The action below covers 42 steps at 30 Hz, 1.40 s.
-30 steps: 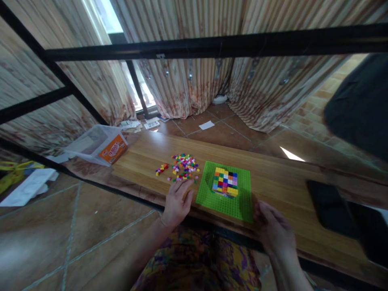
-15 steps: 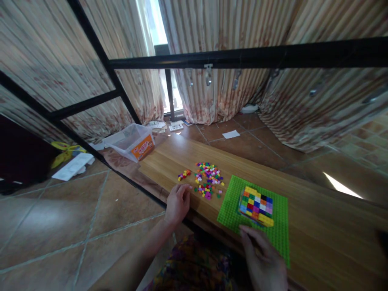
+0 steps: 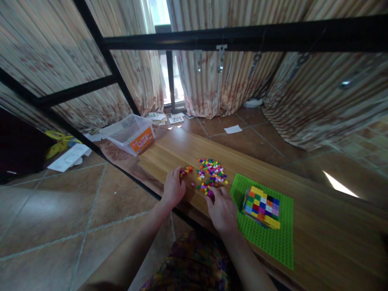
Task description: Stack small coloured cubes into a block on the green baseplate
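Observation:
My left hand (image 3: 173,189) rests at the table's near edge, its fingertips beside a small cluster of toy bricks (image 3: 188,169). Its thumb stands apart from the fingers, and no brick shows between them. My right hand (image 3: 223,209) reaches to the near end of a larger heap of multicoloured toy bricks (image 3: 214,169), thumb and forefinger closed about a magenta brick (image 3: 210,193). To the right lies a green baseplate (image 3: 269,246), carrying a blocky build of coloured bricks (image 3: 262,205) with a mixed-colour top and yellow along two edges.
The wooden table (image 3: 188,147) runs from upper left to lower right. A clear plastic bin (image 3: 129,135) with an orange label stands beyond its left end. Black metal bars (image 3: 182,39) cross in front of the curtains. A loose pink brick (image 3: 192,184) lies between my hands.
My right hand has moved left from the baseplate's front edge to the brick heap, closing round the magenta brick. The left hand has shifted forward to the small cluster. The view has tilted slightly.

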Motion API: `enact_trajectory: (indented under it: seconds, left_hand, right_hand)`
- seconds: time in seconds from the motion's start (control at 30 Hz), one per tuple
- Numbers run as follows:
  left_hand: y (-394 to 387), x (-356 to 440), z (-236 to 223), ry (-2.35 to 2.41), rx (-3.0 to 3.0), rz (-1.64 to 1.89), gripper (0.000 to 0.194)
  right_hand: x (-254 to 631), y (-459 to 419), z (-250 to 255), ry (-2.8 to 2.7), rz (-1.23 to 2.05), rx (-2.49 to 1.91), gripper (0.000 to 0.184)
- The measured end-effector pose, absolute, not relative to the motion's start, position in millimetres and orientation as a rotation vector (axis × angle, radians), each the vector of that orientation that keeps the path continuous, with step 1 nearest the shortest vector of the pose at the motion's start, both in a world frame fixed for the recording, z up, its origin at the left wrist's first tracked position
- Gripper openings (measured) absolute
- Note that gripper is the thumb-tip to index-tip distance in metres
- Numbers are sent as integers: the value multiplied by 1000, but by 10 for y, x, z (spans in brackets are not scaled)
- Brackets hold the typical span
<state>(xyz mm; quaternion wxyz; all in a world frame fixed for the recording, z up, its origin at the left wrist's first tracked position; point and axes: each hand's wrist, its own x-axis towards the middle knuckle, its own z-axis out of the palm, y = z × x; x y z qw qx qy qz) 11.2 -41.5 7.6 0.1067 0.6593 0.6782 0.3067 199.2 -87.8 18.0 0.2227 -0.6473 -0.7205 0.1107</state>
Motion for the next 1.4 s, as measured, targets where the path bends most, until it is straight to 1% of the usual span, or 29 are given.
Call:
enact_trajectory:
  seconds: [0.3, 0.47, 0.63, 0.73, 0.83, 0.9, 1.0, 1.1, 1.23, 1.4]
  left_hand:
    - [-580, 304, 105, 1709, 1990, 994, 43]
    - [-650, 401, 132, 1575, 2011, 989, 48]
    - [-641, 425, 153, 1522, 1980, 996, 46]
    - [-635, 416, 154, 1502, 1941, 1047, 41]
    - [-645, 412, 169, 1490, 1896, 1130, 37]
    - [-663, 433, 210, 1482, 1877, 1162, 36]
    - [-709, 526, 337, 1405, 1845, 1164, 34]
    - [-769, 679, 517, 1234, 1828, 1102, 29]
    - [-834, 869, 691, 1100, 1792, 1026, 21]
    - [-901, 1028, 728, 1069, 1766, 1022, 14]
  right_hand:
    - [2045, -867, 73, -2012, 166, -1646, 17]
    - [2064, -870, 88, -2052, 138, -1625, 21]
    - [2076, -825, 136, -2070, 175, -1653, 25]
    - [2084, -787, 164, -1991, 270, -1657, 27]
    - [2095, -784, 212, -1754, 463, -1588, 27]
    - [2101, -812, 262, -1505, 696, -1495, 27]
    - [2109, -893, 363, -1041, 1125, -1331, 33]
    - [2130, -996, 470, -727, 1365, -1169, 34]
    - [2191, -1133, 572, -615, 1384, -1117, 29]
    - [2312, -1327, 630, -674, 1304, -1213, 27]
